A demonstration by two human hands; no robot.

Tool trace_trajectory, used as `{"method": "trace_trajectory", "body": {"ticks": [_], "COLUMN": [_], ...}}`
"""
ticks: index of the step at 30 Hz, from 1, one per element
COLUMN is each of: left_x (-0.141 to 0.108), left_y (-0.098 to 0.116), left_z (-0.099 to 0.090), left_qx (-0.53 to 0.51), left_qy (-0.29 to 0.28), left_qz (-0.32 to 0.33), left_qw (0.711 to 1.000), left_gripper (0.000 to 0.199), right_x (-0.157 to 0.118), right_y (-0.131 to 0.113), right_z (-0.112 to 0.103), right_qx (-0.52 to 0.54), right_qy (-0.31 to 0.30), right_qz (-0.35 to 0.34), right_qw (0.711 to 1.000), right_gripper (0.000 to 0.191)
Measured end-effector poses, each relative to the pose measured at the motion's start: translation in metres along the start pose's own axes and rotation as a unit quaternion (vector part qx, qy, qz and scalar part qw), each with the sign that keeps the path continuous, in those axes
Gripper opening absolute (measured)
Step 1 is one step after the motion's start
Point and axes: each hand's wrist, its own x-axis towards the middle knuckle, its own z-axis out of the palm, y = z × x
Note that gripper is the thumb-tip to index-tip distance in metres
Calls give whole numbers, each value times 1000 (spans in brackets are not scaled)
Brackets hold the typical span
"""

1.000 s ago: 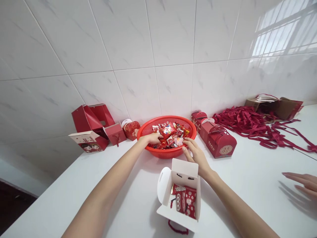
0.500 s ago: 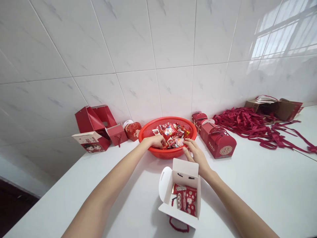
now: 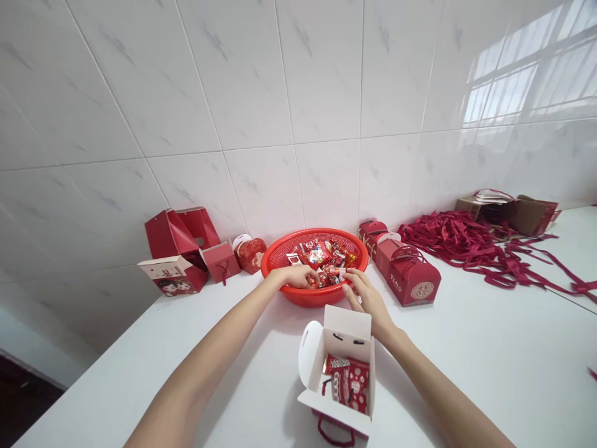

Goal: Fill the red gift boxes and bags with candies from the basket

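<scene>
A red plastic basket (image 3: 313, 300) stands near the wall and holds wrapped sweets (image 3: 317, 254). My left hand (image 3: 299, 276) reaches over its left rim, fingers curled down among the sweets; what they hold, if anything, is hidden. At the basket's right front rim rests my right hand (image 3: 366, 297), its fingers apart and the fingertips by the sweets. In front of the basket an open white-lined box (image 3: 311, 354) shows red packets (image 3: 349, 382) inside, its flaps spread and a dark red cord handle hanging at the front.
Red gift boxes (image 3: 177, 239) stand left of the basket, beside a heart-patterned one (image 3: 250, 254). To the right are closed red boxes (image 3: 408, 277), a heap of dark red ribbons (image 3: 448, 239) and a brown open box (image 3: 532, 214). A tiled wall rises behind the white table (image 3: 485, 348).
The view has tilted slightly up, so everything sits lower. My left hand has shifted a little to the right over the sweets. My right hand stays at the rim.
</scene>
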Motion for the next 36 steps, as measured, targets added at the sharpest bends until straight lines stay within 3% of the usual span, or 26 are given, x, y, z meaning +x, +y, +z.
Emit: {"method": "trace_trajectory", "body": {"ticks": [3,7,10,14,17,24,26,28,31,36], "left_x": [-4,-30,-63,-105,-128,-150,-154,-157,-162,-161], "left_y": [2,15,34,58,68,64,65,68,76,83], "left_z": [-1,-4,-4,1,9,27,31,35,42,52], "left_qx": [-44,-211,-329,-265,-184,-78,-83,-84,-70,-9], "left_qy": [61,166,136,79,82,103,100,87,61,80], "left_qz": [8,79,156,191,196,173,190,222,251,182], "left_qw": [997,960,922,942,960,976,973,967,964,980], "left_gripper": [20,39,43,41,31,31,31,37,47,36], "right_x": [0,1,1,2,3,15,18,20,20,17], "right_y": [1,2,3,3,0,-14,-17,-18,-20,-26], "right_z": [0,-2,-4,-6,-8,-41,-57,-69,-78,-75], "right_qx": [1,4,7,12,26,144,224,297,340,366], "right_qy": [5,-1,-8,-18,-17,14,-29,-109,-214,-314], "right_qz": [-5,-8,-4,3,5,27,51,61,59,23], "right_qw": [1000,1000,1000,1000,999,989,973,947,914,876], "right_gripper": [35,35,36,36,37,36,35,39,46,51]}}
